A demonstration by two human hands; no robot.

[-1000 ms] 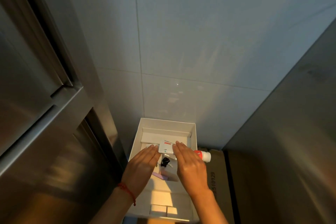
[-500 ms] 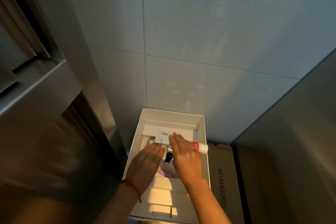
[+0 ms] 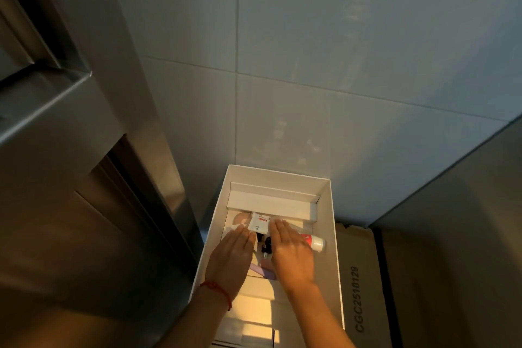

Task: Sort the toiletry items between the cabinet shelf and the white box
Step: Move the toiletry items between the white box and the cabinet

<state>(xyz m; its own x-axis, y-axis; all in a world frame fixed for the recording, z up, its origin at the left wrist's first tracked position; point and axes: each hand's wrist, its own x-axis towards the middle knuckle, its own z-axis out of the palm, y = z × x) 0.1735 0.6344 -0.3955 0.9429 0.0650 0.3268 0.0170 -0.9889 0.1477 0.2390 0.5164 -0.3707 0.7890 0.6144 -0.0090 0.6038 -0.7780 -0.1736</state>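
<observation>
The white box point(image 3: 330, 206) sits against the tiled wall point(image 3: 339, 65), both hands inside it. The left hand point(image 3: 230, 260) lies flat, fingers straight, its tips touching a white sachet point(image 3: 258, 224). The right hand point(image 3: 292, 253) lies flat over a red-and-white tube point(image 3: 315, 242) poking out beyond its right edge. Between the hands lies a small black item point(image 3: 267, 244); under them, something purple point(image 3: 264, 272). Right of the right hand, a cardboard carton point(image 3: 358, 291); left of the left, a steel cabinet point(image 3: 84, 178).

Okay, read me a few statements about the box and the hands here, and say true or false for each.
1. Both hands are inside the white box. True.
2. The tube has a blue cap end. False: it is red with a white cap.
3. The left hand wears a red string at the wrist. True.
4. The white box stands on a glass shelf. False: it sits beside a brown carton.
5. The right hand lies flat, fingers straight. True.
</observation>
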